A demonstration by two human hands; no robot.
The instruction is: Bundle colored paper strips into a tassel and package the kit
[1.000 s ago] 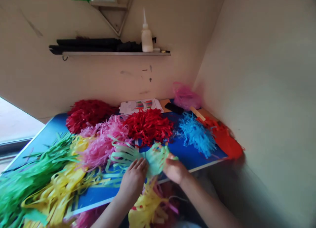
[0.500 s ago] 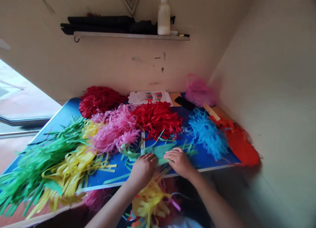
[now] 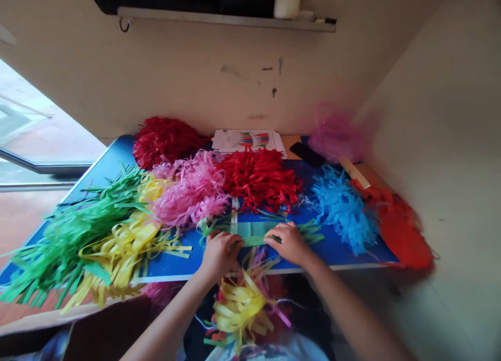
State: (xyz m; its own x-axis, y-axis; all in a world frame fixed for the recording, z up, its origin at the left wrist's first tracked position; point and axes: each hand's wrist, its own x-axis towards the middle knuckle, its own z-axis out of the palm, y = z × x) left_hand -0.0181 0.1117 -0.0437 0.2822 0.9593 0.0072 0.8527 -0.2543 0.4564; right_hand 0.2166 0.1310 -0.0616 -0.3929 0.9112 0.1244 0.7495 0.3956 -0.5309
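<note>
A light green paper piece (image 3: 254,229) with fringed ends lies near the front edge of the blue table (image 3: 168,267). My left hand (image 3: 222,251) pinches its left part, fingers bent round the near edge. On the right part, my right hand (image 3: 287,241) grips the same edge between thumb and fingers. Between the hands the near edge is raised into a narrow folded band. A yellow fringed bundle (image 3: 245,306) hangs below the table edge, near my lap. Just beyond the green paper are pink fringe (image 3: 191,191) and red fringe (image 3: 260,181).
Green fringe (image 3: 82,230) and yellow fringe (image 3: 125,246) cover the table's left side. At the right are blue fringe (image 3: 344,209), orange-red paper (image 3: 403,236) and a phone (image 3: 307,154). Printed sheets (image 3: 250,140) lie at the back, below a wall shelf (image 3: 227,20).
Both hands have gone from resting on the green paper to pinching its near edge, which is now folded and straighter. The camera view has tilted down.
</note>
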